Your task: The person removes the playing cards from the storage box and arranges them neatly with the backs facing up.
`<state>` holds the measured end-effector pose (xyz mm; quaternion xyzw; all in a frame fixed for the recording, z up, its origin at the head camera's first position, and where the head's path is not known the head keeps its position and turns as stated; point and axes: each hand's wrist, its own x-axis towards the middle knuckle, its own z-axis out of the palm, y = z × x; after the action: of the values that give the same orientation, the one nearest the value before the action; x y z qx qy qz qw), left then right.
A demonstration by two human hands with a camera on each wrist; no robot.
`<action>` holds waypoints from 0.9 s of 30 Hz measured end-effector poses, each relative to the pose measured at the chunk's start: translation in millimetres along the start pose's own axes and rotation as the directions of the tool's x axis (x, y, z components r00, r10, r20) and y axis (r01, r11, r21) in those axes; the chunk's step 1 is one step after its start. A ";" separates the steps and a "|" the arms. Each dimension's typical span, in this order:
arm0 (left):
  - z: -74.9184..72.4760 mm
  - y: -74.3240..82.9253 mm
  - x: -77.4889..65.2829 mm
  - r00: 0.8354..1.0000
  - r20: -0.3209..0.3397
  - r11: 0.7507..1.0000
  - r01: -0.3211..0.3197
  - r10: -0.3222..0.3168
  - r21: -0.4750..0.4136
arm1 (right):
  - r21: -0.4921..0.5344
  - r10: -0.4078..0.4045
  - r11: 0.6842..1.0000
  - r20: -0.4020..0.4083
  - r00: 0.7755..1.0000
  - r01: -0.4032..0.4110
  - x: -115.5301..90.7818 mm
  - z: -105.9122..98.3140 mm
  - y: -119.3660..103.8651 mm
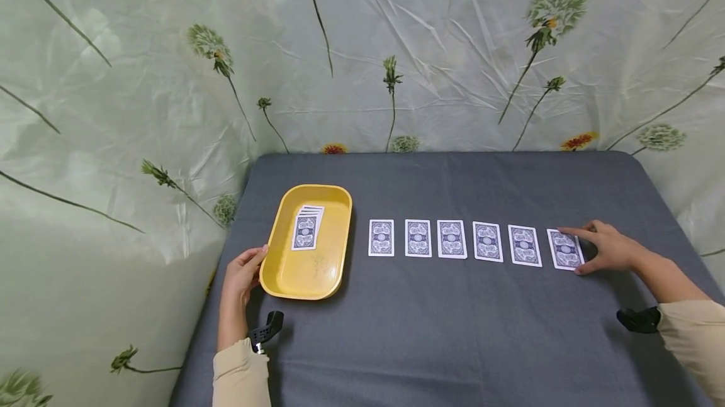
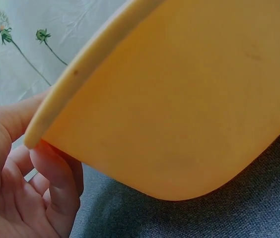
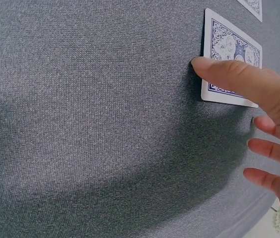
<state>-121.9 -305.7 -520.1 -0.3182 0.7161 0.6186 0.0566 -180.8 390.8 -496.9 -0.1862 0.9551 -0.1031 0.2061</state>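
Observation:
At the left of the head view my left hand (image 1: pixel 240 276) grips the rim of a yellow tray (image 1: pixel 306 275). In the left wrist view the thumb lies along the tray's outer side and curled fingers (image 2: pixel 55 178) sit beneath the rim. Several fanned playing cards (image 1: pixel 305 231) lie face down in the tray. My right hand (image 1: pixel 614 250) spans the rightmost playing card (image 1: pixel 564 250), index finger at its far edge and thumb at its near edge. That card (image 3: pixel 224 37) looks flat on the cloth in the right wrist view; the other fingers stay off it.
Several more face-down cards (image 1: pixel 452 239) form a row between the tray and my right hand, with gaps between them. Grey cloth (image 1: pixel 425 331) covers the table. Behind and to the left hangs a pale curtain (image 1: pixel 351 36) with printed flowers.

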 end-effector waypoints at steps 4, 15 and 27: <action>-1.0 0.2 0.9 1.000 0.016 1.000 -0.006 0.006 -0.004 | 0.007 0.017 1.000 0.017 1.000 -0.017 0.4 -0.9 -1.0; -0.7 1.8 -1.4 0.999 0.034 0.999 -0.024 0.026 -0.043 | -0.014 0.079 0.997 -0.013 0.997 -0.080 3.8 0.6 -0.4; -2.9 0.0 -1.8 0.999 0.031 0.999 -0.012 0.014 -0.049 | -0.036 0.175 0.982 -0.193 0.966 -0.185 32.6 -24.1 -40.7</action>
<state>-119.7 -307.7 -518.6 -0.3052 0.7020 0.6411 0.0558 -206.1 343.6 -475.8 -0.0937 0.9857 -0.0756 0.1178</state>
